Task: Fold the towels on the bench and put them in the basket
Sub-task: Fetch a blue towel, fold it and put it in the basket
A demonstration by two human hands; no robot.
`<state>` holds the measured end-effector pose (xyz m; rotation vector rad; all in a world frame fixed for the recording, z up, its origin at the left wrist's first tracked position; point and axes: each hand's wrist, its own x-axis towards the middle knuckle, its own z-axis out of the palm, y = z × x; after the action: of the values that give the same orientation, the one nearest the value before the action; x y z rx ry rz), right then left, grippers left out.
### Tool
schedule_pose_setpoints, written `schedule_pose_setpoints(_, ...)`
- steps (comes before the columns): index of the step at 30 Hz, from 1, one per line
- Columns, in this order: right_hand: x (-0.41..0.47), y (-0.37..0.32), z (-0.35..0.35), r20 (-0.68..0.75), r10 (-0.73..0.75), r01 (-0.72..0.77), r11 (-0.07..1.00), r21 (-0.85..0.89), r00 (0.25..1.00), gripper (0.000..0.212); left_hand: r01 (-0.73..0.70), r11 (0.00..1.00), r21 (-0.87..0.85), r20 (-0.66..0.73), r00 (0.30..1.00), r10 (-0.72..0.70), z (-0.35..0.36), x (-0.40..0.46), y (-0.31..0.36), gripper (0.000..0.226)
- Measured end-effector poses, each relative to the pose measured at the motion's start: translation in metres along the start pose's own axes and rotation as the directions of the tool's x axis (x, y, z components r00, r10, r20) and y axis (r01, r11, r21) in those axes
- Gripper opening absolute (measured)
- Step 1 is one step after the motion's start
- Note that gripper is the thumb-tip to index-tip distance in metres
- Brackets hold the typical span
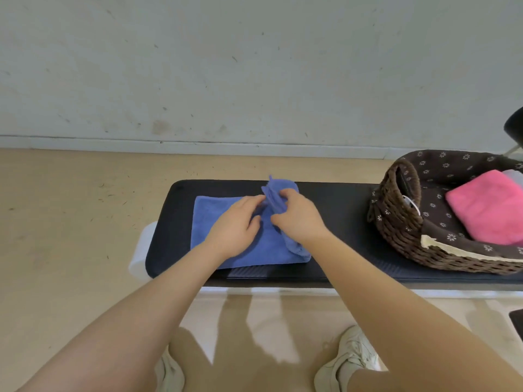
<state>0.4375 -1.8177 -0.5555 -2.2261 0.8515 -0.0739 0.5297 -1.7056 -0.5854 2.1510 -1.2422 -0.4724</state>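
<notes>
blue towel [223,230] flat on the black bench [339,222], both hands at its right end.
left hand [236,224] pinches the bunched cloth; right hand [298,217] grips the raised fold. wicker basket [402,222] stands further right, holding a pink towel [486,205].

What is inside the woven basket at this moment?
In the basket lies a folded pink towel on the dark flowered lining. Behind it a pale cloth shows only partly. Anything under the pink towel is covered, and the basket's right side is out of frame.
</notes>
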Motion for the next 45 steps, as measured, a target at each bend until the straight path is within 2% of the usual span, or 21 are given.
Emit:
schedule_pose_setpoints(3,-0.002,-0.01,0.027,0.028,0.008,-0.003,0.986,-0.167,1.0,0.022,0.061,0.993,-0.103,-0.002,0.998,-0.061,0.0,-0.012,-0.007,0.054)
schedule_pose_setpoints(7,-0.005,-0.013,0.037,0.08,0.03,-0.004,0.952,-0.307,0.996,0.035,0.057,0.994,-0.096,0.06,0.997,-0.051,0.007,-0.009,-0.009,0.047)
schedule_pose_setpoints(9,-0.004,-0.012,0.034,0.121,0.018,0.021,0.951,-0.31,0.992,0.028,0.089,0.994,-0.068,0.05,0.995,-0.086,0.008,-0.006,-0.009,0.041)
schedule_pose_setpoints(11,-0.002,-0.009,0.028,0.132,0.0,0.029,0.974,-0.223,0.991,0.018,0.12,0.99,-0.07,0.017,0.993,-0.119,0.008,-0.006,-0.008,0.038)
schedule_pose_setpoints(13,-0.001,-0.007,0.021,0.125,-0.031,0.059,0.974,-0.22,0.992,0.027,0.122,0.991,-0.061,-0.01,0.992,-0.123,0.007,-0.005,-0.007,0.037)
schedule_pose_setpoints(16,-0.001,0.005,0.019,0.087,-0.214,0.229,0.849,-0.477,0.973,0.037,0.127,0.991,-0.041,-0.034,0.991,-0.128,0.004,-0.005,-0.007,0.035)
schedule_pose_setpoints(19,-0.005,0.018,0.037,0.231,-0.213,0.308,0.776,-0.551,0.949,0.056,0.205,0.977,-0.064,-0.122,0.97,-0.211,0.001,-0.009,-0.01,0.036)
schedule_pose_setpoints(22,-0.004,0.023,0.049,0.257,-0.197,0.319,0.702,-0.637,0.946,0.061,0.324,0.938,0.122,-0.215,0.931,-0.294,-0.003,-0.017,-0.02,0.039)
schedule_pose_setpoints(27,-0.007,0.022,0.048,0.254,-0.222,0.335,0.69,-0.642,0.942,0.064,0.492,0.8,0.342,-0.288,0.866,-0.409,-0.014,-0.028,-0.03,0.048)
schedule_pose_setpoints(29,-0.01,0.024,0.048,0.261,-0.231,0.347,0.685,-0.64,0.937,0.065,0.554,0.748,0.365,-0.293,0.831,-0.473,-0.018,-0.032,-0.03,0.056)
schedule_pose_setpoints(32,-0.011,0.023,0.049,0.256,-0.238,0.349,0.692,-0.632,0.937,0.065,0.655,0.725,0.214,-0.259,0.754,-0.604,-0.022,-0.034,-0.031,0.058)
schedule_pose_setpoints(34,-0.01,0.023,0.05,0.254,-0.236,0.345,0.693,-0.633,0.938,0.065,0.718,0.691,-0.087,-0.13,0.679,-0.722,-0.03,-0.029,-0.031,0.058)
schedule_pose_setpoints(36,-0.008,0.025,0.051,0.247,-0.231,0.338,0.684,-0.647,0.941,0.071,0.738,0.532,-0.414,0.087,0.614,-0.784,-0.038,-0.024,-0.029,0.056)
schedule_pose_setpoints(37,-0.009,0.025,0.051,0.235,-0.234,0.332,0.687,-0.646,0.943,0.079,0.739,0.453,-0.499,0.171,0.596,-0.784,-0.041,-0.023,-0.028,0.054)
schedule_pose_setpoints(38,-0.011,0.025,0.052,0.219,-0.24,0.325,0.692,-0.644,0.946,0.087,0.739,0.417,-0.53,0.217,0.593,-0.775,-0.042,-0.023,-0.026,0.051)
schedule_pose_setpoints(41,-0.014,0.022,0.052,0.083,-0.281,0.274,0.755,-0.595,0.956,0.087,0.7,0.457,-0.548,0.211,0.645,-0.735,-0.043,-0.024,-0.016,0.03)
schedule_pose_setpoints(43,-0.018,0.019,0.05,-0.036,-0.268,0.201,0.798,-0.568,0.963,0.064,0.637,0.542,-0.548,0.156,0.715,-0.682,-0.043,-0.024,-0.006,0.014)
schedule_pose_setpoints(45,-0.02,0.019,0.047,-0.066,-0.199,0.13,0.823,-0.552,0.978,0.042,0.546,0.659,-0.518,0.075,0.796,-0.601,-0.043,-0.021,0.005,0.002)
